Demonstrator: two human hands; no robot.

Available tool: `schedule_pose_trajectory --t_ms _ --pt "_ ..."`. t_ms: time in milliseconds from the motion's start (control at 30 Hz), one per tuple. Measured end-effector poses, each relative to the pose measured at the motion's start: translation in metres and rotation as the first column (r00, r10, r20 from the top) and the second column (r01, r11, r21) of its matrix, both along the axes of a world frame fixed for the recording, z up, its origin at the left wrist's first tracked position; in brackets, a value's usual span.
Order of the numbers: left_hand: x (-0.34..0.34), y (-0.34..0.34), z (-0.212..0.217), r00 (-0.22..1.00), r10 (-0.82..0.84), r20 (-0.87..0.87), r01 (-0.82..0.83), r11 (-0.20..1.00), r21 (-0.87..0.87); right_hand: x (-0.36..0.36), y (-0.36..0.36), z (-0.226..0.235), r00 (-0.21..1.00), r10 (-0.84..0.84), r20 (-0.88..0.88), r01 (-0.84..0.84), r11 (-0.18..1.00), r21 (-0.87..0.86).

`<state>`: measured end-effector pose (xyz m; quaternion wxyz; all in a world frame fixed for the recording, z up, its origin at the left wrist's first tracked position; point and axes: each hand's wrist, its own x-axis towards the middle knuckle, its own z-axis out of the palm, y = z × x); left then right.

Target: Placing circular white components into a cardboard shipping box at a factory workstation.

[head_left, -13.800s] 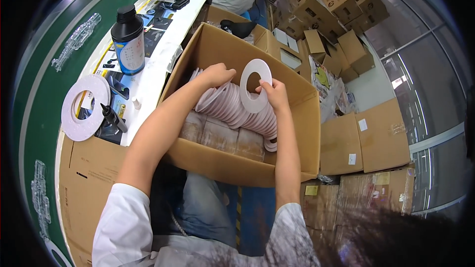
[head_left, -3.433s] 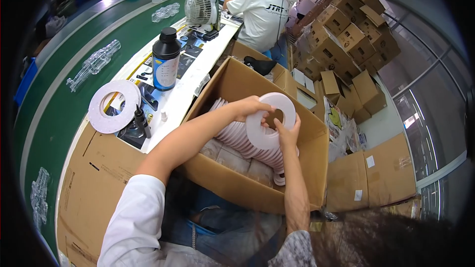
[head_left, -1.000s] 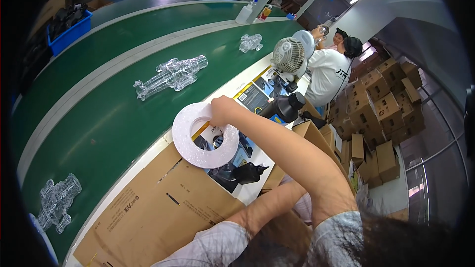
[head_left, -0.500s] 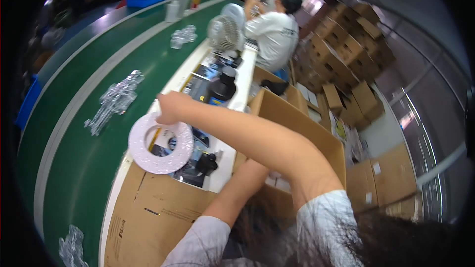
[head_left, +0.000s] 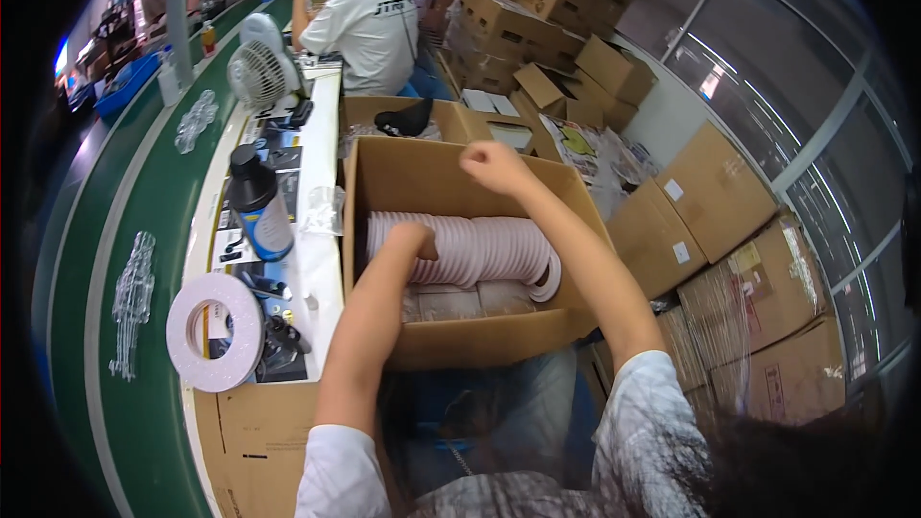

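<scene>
An open cardboard box [head_left: 460, 345] in front of me holds a long row of flat white rings [head_left: 480, 247], packed face to face on their edges. My left hand [head_left: 414, 242] reaches into the box, its fingers curled down against the row and their tips hidden. Over the box's far right part hovers my right hand [head_left: 494, 169], closed like a fist, with nothing visible in it. One speckled white ring [head_left: 182, 334] lies flat at the table's near left, away from both hands. Below the row show several wrapped bundles [head_left: 451, 302].
Left of the box, a black-capped bottle [head_left: 261, 206] and a small fan [head_left: 259, 75] stand on the white table [head_left: 321, 149]. A green conveyor [head_left: 144, 201] carries clear plastic pieces. Stacked cartons [head_left: 710, 201] fill the right side. A person in white [head_left: 369, 24] sits farther along.
My right hand has left the ring on the table and swung right, over the box. The view has turned right, so the box interior and my left hand now show.
</scene>
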<state>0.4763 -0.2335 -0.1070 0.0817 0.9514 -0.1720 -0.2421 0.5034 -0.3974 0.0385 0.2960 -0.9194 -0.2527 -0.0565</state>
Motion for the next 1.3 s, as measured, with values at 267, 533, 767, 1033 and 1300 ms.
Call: schedule_pose_trajectory --t_ms 267,533,767,1033,1300 --pt "0.005 -0.028 0.013 0.987 -0.162 -0.016 0.162 0.984 0.068 0.014 -0.263 -0.154 0.624 -0.650 -0.434 0.328 0.722 -0.609" --pt "0.033 -0.003 -0.021 0.998 0.064 0.006 -0.064 0.998 0.028 0.022 -0.261 -0.189 0.483 -0.628 -0.610 0.348 0.777 -0.524" --pt "0.029 0.030 -0.050 0.883 0.468 0.029 -0.468 0.884 0.000 0.027 -0.244 -0.160 0.559 -0.494 -0.665 0.319 0.869 -0.378" --pt "0.058 0.050 -0.077 0.809 0.579 0.100 -0.563 0.812 -0.150 0.013 -0.255 -0.158 0.561 -0.495 -0.664 0.282 0.868 -0.409" --pt "0.075 0.102 -0.142 0.263 0.682 -0.683 -0.954 0.075 -0.291 0.016 -0.240 -0.157 0.611 -0.386 -0.691 0.225 0.922 -0.316"
